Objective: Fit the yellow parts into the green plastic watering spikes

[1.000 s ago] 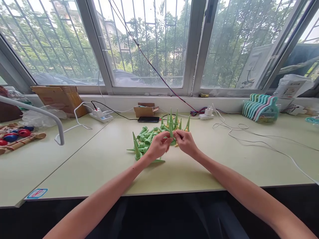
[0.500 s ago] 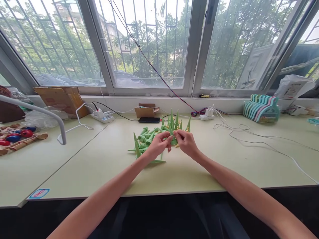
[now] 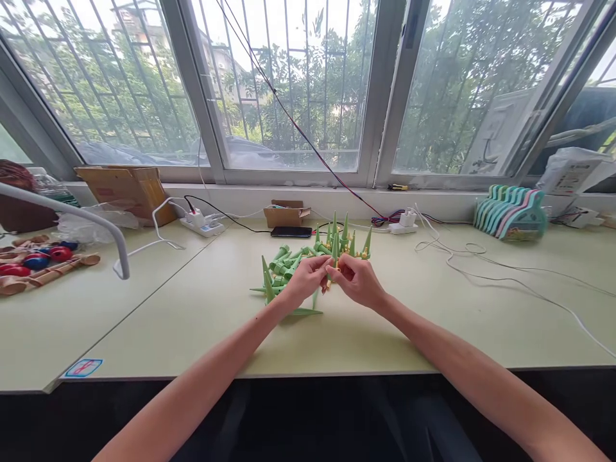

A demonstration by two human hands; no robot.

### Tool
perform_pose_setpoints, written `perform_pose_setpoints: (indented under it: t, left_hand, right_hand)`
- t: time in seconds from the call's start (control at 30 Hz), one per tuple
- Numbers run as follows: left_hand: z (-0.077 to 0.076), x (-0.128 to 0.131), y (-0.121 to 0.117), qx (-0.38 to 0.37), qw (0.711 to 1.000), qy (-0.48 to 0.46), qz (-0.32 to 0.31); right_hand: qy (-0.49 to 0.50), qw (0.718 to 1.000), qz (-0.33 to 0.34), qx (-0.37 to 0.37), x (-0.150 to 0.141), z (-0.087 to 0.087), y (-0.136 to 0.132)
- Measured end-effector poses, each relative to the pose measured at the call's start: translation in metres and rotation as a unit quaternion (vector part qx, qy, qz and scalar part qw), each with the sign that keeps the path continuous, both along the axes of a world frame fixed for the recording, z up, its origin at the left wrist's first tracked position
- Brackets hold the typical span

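My left hand (image 3: 308,280) is closed, its fingertips pinching a green plastic cone (image 3: 335,251) that is partly hidden by the fingers. Fingertip to fingertip with it, my right hand (image 3: 360,281) is closed too, at a small yellow piece (image 3: 329,284) just below the cone. How the two parts fit together is hidden. Left of the hands lies a loose heap of green plastic pieces (image 3: 282,264), some of them long and pointed. Behind the hands several green spikes (image 3: 367,242) stand upright among small yellow pieces (image 3: 364,255).
A black phone (image 3: 291,231) lies before a small open cardboard box (image 3: 287,215). Power strips (image 3: 208,226) and white cables (image 3: 450,256) run along the back and right. Teal hanger-like pieces (image 3: 510,215) stand at right; wooden toys with red and blue balls (image 3: 36,261) lie left.
The wide green base seen between my fingertips is now out of sight, and a yellow piece shows there. My right hand has turned slightly, its thumb reaching further left. The view has shifted a little.
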State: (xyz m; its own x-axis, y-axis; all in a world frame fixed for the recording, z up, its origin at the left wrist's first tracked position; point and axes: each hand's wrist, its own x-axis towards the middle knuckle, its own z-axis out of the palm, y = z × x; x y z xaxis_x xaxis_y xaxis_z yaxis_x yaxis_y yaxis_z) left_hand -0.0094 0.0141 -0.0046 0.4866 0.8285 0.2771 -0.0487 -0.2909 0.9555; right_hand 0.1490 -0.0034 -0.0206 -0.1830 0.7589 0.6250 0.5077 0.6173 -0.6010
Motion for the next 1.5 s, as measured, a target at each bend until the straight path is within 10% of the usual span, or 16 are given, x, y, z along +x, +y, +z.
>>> perform_pose_setpoints:
  t: [1.03, 1.5]
  left_hand:
    - [-0.003, -0.001, 0.001, 0.011, 0.999, 0.043, 0.013]
    - [-0.013, 0.000, 0.001, 0.226, 0.938, 0.251, 0.080]
  right_hand:
    - [-0.052, 0.999, -0.014, 0.004, 0.006, 0.003, 0.005]
    - [-0.024, 0.996, -0.083, 0.030, 0.030, -0.007, 0.032]
